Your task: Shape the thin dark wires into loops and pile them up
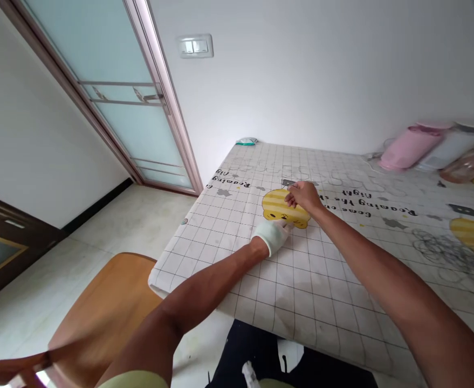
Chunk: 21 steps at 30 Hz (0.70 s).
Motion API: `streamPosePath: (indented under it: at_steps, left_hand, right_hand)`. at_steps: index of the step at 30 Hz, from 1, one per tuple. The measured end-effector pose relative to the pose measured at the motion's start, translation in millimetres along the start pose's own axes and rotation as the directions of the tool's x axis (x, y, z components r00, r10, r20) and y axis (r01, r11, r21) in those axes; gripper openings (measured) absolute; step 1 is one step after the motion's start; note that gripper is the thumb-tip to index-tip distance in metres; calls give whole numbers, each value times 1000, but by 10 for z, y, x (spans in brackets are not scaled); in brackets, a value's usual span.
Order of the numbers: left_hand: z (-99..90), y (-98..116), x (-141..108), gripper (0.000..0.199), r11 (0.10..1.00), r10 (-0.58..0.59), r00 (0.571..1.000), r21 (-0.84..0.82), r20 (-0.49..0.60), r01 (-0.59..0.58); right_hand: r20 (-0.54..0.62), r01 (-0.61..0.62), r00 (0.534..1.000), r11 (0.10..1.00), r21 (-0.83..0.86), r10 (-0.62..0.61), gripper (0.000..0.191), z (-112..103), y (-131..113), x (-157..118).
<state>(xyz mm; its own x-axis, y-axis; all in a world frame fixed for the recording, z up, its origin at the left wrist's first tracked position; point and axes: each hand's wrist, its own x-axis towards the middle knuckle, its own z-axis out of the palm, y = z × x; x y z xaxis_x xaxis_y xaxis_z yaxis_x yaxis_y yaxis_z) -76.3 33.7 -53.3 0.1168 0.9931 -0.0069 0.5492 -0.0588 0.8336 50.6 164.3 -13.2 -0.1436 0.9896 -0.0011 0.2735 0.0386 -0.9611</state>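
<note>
My left hand (275, 233) wears a white covering that looks like a glove, with the bare wrist showing below its cuff. It rests low over the tablecloth (220, 237), at the near edge of a yellow striped cartoon print (275, 202). How its fingers are set is too small and pale to tell. Bare and with curled fingers, my right hand (300, 196) is just beyond and to the right of the left one, over the print's right side. The two hands are apart. Anything between the right fingers is too small to make out.
A small green-and-white packet (247, 141) lies at the table's far left corner. Pink (412, 145) and pale containers stand at the back right, beside a clear bag or bottle (463, 166). A wooden chair (111, 302) is at the left, near a glass door (127, 97).
</note>
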Motion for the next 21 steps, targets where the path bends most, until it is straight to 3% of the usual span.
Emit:
streamPosePath:
  at_steps: [4, 11, 16, 21]
  left_hand:
    - [73, -4, 43, 38, 952, 62, 998, 299, 22, -65]
    - [68, 40, 73, 48, 916, -1, 992, 397, 127, -50]
    - [61, 80, 79, 49, 904, -21, 985, 424, 172, -54]
    - [42, 133, 88, 50, 894, -66, 978, 448, 196, -29]
  right_hand:
    - [9, -43, 999, 999, -25, 43, 20, 367, 0, 473]
    - [8, -125, 992, 984, -125, 127, 13, 846, -30, 1032]
    - [-10, -204, 978, 955, -214, 207, 7, 981, -70, 1225]
    - [12, -247, 965, 923, -294, 262, 14, 953, -143, 1230]
